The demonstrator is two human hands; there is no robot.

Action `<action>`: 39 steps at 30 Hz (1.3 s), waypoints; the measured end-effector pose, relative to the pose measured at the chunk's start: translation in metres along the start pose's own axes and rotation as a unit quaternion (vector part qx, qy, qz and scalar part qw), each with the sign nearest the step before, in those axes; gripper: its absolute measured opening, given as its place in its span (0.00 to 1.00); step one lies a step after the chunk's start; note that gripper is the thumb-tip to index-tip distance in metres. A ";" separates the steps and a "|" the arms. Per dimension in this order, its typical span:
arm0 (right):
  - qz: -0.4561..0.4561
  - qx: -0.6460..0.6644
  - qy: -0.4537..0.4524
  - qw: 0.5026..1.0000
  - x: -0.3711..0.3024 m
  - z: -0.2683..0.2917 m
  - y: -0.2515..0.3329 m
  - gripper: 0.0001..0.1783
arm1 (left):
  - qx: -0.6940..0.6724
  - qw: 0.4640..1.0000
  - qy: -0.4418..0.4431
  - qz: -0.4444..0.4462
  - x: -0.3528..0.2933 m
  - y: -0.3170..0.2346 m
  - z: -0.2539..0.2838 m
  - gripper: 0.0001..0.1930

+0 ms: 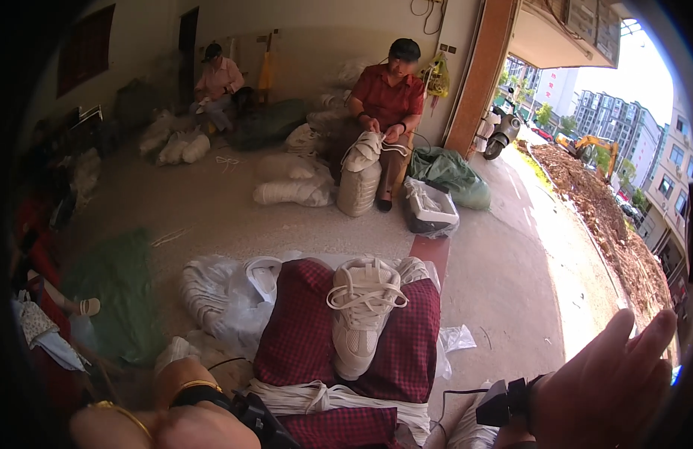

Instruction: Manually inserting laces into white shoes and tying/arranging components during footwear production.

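A cream sneaker point(355, 329) rests toe toward me on my lap, over a dark red checked cloth point(294, 329). Its white laces are threaded and tied in a loose bow. Across the cloth below it lies a bundle of white laces point(316, 396). My right hand point(601, 389) is raised at the lower right, away from the shoe, fingers stretched and holding nothing visible; a black device circles its wrist. At the lower left, my left hand point(180, 378) shows beside a gold bangle and black strap; its fingers cannot be made out. Another bangled wrist point(122, 419) overlaps there; whose it is stays unclear.
Plastic-wrapped shoes point(219, 295) lie just beyond my lap. A person in red point(391, 97) sits ahead handling a shoe on a wrapped stack; another person point(217, 82) sits farther left. A green sack point(451, 176) and a lined box point(431, 206) stand near the pillar.
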State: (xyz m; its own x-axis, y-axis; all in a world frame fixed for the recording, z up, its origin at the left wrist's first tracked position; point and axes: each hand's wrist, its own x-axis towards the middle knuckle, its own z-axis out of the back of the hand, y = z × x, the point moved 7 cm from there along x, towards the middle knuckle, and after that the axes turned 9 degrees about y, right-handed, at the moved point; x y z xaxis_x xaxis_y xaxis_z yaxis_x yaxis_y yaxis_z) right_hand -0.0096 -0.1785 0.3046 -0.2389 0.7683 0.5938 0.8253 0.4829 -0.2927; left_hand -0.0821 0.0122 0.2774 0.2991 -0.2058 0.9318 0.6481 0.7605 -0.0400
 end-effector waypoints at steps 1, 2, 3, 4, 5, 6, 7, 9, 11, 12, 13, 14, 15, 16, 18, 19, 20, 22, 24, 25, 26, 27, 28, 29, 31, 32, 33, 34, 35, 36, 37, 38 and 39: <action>0.004 0.007 0.001 1.000 -0.079 -0.008 -0.004 0.20 | 0.002 1.000 0.004 0.008 -0.001 -0.002 0.000 0.23; -0.105 0.288 0.009 0.952 -0.117 -0.036 -0.017 0.18 | -0.010 1.000 0.009 0.013 0.002 -0.003 -0.004 0.23; -0.191 0.530 0.030 0.826 -0.094 -0.061 -0.006 0.18 | -0.045 0.999 0.006 0.015 0.004 0.009 -0.018 0.23; -0.285 0.739 0.050 0.609 -0.068 -0.096 0.048 0.18 | -0.049 0.998 0.010 0.029 0.000 0.020 -0.028 0.22; -0.355 0.872 0.067 0.331 -0.090 -0.142 0.096 0.20 | -0.050 0.998 0.012 0.043 -0.004 0.026 -0.031 0.22; -0.397 0.916 0.058 0.015 -0.126 -0.155 0.115 0.22 | -0.031 0.998 0.011 0.044 -0.004 -0.001 -0.017 0.22; -0.478 0.871 0.102 0.045 -0.153 -0.182 0.128 0.23 | -0.055 0.986 -0.043 0.148 -0.023 0.037 -0.024 0.19; -0.537 0.821 0.165 0.104 -0.208 -0.233 0.136 0.24 | -0.071 0.959 -0.066 0.267 -0.055 0.089 -0.044 0.15; -0.533 0.797 0.282 0.033 -0.247 -0.200 0.234 0.23 | -0.087 0.939 -0.001 0.332 -0.088 0.111 -0.057 0.13; -0.545 0.754 0.366 -0.016 -0.260 -0.178 0.263 0.21 | -0.151 0.924 0.034 0.350 -0.093 0.109 -0.081 0.11; -0.546 0.740 0.376 -0.112 -0.270 -0.159 0.294 0.19 | -0.196 0.924 0.079 0.320 -0.075 0.091 -0.102 0.10; -0.538 0.754 0.335 -0.176 -0.270 -0.143 0.319 0.17 | -0.236 0.918 0.124 0.293 -0.056 0.067 -0.127 0.08; -0.564 0.721 0.331 -0.230 -0.248 -0.119 0.334 0.14 | -0.256 0.917 0.135 0.274 -0.050 0.052 -0.151 0.08; -0.565 0.704 0.324 -0.283 -0.216 -0.095 0.346 0.12 | -0.275 0.915 0.147 0.255 -0.049 0.042 -0.176 0.08; -0.525 0.701 0.278 -0.395 -0.145 -0.049 0.346 0.12 | -0.303 0.914 0.162 0.215 -0.047 0.031 -0.208 0.10; -0.502 0.705 0.263 -0.427 -0.117 -0.034 0.342 0.12 | -0.316 0.912 0.167 0.201 -0.044 0.026 -0.221 0.11; -0.472 0.708 0.248 -0.464 -0.089 -0.019 0.343 0.12 | -0.323 0.911 0.170 0.193 -0.046 0.026 -0.231 0.12; -0.426 0.720 0.212 -0.505 -0.051 -0.005 0.341 0.13 | -0.289 0.931 0.166 0.145 -0.044 0.027 -0.244 0.17; -0.405 0.741 0.163 -0.510 -0.053 -0.023 0.336 0.14 | -0.185 0.958 0.180 0.128 -0.046 0.011 -0.252 0.22; -0.434 0.734 0.159 -0.497 -0.075 -0.034 0.349 0.14 | -0.177 0.955 0.208 0.116 -0.048 0.009 -0.263 0.26; -0.475 0.701 0.199 -0.492 -0.100 -0.039 0.365 0.15 | -0.174 0.955 0.213 0.108 -0.048 0.009 -0.272 0.28; -0.496 0.677 0.220 -0.498 -0.107 -0.037 0.377 0.14 | -0.160 0.960 0.196 0.118 -0.046 0.012 -0.274 0.30; -0.518 0.647 0.246 -0.502 -0.114 -0.029 0.386 0.13 | -0.154 0.963 0.178 0.133 -0.045 0.009 -0.275 0.31; -0.519 0.646 0.245 -0.504 -0.115 -0.031 0.396 0.13 | -0.148 0.961 0.183 0.145 -0.045 0.015 -0.283 0.33; -0.540 0.647 0.237 -0.483 -0.129 -0.041 0.395 0.11 | -0.139 0.965 0.172 0.143 -0.042 0.013 -0.288 0.31; -0.550 0.652 0.236 -0.466 -0.136 -0.048 0.388 0.10 | -0.146 0.961 0.178 0.151 -0.046 0.012 -0.290 0.31; -0.559 0.657 0.227 -0.452 -0.142 -0.054 0.387 0.13 | -0.171 0.957 0.184 0.148 -0.047 0.009 -0.294 0.30; -0.552 0.663 0.209 -0.461 -0.147 -0.058 0.387 0.12 | -0.215 0.947 0.182 0.155 -0.051 0.008 -0.300 0.29; -0.553 0.658 0.211 -0.466 -0.147 -0.056 0.390 0.12 | -0.224 0.946 0.185 0.146 -0.055 0.007 -0.303 0.29; -0.554 0.652 0.213 -0.471 -0.146 -0.053 0.393 0.12 | -0.232 0.944 0.189 0.139 -0.058 0.006 -0.303 0.29; -0.548 0.650 0.219 -0.479 -0.143 -0.048 0.395 0.12 | -0.227 0.944 0.187 0.149 -0.060 0.007 -0.300 0.29; -0.533 0.662 0.220 -0.479 -0.138 -0.044 0.395 0.11 | -0.241 0.937 0.192 0.166 -0.061 0.010 -0.298 0.29; -0.519 0.673 0.221 -0.479 -0.134 -0.038 0.395 0.10 | -0.255 0.929 0.196 0.182 -0.063 0.012 -0.296 0.29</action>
State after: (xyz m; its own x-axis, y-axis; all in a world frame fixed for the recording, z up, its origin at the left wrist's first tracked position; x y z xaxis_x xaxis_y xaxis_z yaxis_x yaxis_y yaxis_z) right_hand 0.3673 -0.1071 0.1375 0.8175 0.4586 0.3485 0.1277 -0.7344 0.6666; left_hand 0.1138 -0.1481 0.1116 0.7311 -0.2772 0.6234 0.6716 0.4531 -0.5862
